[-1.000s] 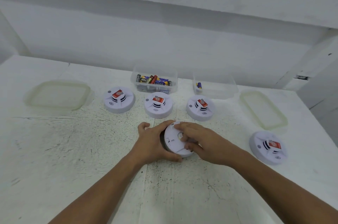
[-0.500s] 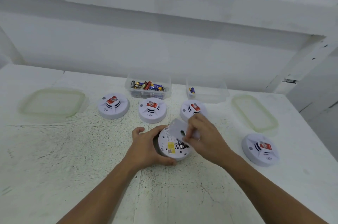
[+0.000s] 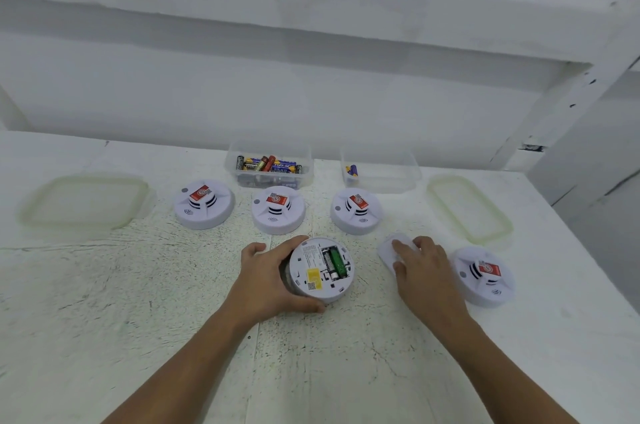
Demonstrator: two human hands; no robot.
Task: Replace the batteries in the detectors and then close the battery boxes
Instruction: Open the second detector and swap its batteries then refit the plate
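Observation:
A white round detector (image 3: 320, 271) lies upside down on the table, and my left hand (image 3: 268, 280) grips its left rim. Its battery box is uncovered and shows green batteries (image 3: 336, 262). To its right my right hand (image 3: 420, 271) holds the white battery cover (image 3: 389, 252) down on the table, fingers over it. Three detectors stand upright in a row behind: left (image 3: 203, 203), middle (image 3: 278, 209), right (image 3: 357, 210). Another detector (image 3: 485, 274) stands just right of my right hand.
A clear box full of batteries (image 3: 269, 165) and a clear box with one battery (image 3: 381, 170) stand at the back. One translucent lid (image 3: 83, 203) lies far left, another lid (image 3: 469, 207) at the right. The table's right edge runs near the last detector.
My right hand lifted the cover off the upturned detector and carried it right, down to the table. The battery box now lies uncovered. My left hand kept its grip.

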